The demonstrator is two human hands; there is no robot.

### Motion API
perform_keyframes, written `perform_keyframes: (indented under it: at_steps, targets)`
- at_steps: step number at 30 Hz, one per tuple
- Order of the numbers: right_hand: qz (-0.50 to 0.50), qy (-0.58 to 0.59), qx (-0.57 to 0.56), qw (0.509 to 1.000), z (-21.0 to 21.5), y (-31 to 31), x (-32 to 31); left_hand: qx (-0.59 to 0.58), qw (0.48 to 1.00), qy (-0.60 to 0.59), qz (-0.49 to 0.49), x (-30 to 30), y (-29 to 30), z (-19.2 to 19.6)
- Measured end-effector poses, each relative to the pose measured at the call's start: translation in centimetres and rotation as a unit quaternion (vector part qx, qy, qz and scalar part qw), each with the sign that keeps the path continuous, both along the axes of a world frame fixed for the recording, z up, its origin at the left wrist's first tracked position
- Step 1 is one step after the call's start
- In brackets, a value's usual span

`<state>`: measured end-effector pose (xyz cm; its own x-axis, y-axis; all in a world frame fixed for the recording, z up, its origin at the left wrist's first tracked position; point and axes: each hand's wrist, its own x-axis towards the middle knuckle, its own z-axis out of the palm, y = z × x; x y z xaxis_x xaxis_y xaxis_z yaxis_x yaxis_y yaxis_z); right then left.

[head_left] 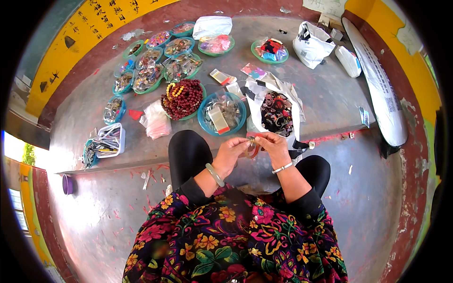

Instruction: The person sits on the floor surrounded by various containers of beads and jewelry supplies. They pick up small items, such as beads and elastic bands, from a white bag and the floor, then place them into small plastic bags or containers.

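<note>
My left hand and my right hand meet above my lap, both closed in a pinch. Between their fingertips is a small brownish-orange loop, like a bracelet or hair tie; its exact kind is too small to make out. Just beyond my right hand, an open white bag holds a heap of dark, red and pink looped pieces. Beyond my left hand stands a blue basin of clear plastic packets, with a white and red card box on top.
Dark red beads fill a green basin to the left. Several basins of small packaged goods stand behind it. A white tray of pens or tools sits near the ledge. White bags and a long white wrapped roll lie at right.
</note>
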<state>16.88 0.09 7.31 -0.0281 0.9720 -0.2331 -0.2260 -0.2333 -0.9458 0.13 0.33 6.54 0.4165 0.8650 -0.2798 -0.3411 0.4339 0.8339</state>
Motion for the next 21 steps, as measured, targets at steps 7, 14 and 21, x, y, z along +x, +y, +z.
perform_keyframes:
  at_steps: [7, 14, 21]
  targets:
    - [0.047, 0.096, -0.021, 0.994, -0.2, -0.2, -0.1, 0.049, 0.998, 0.037, 0.018, 0.7, -0.5, 0.9]
    - [0.06, 0.128, -0.06, 0.988, -0.2, 0.0, 0.3, 0.08, 0.991, 0.102, 0.014, 0.6, -0.5, 0.4]
    - [-0.024, 0.161, -0.064, 0.985, -0.4, 0.5, 0.8, 0.054, 0.99, 0.101, -0.077, -0.2, -1.1, 0.2]
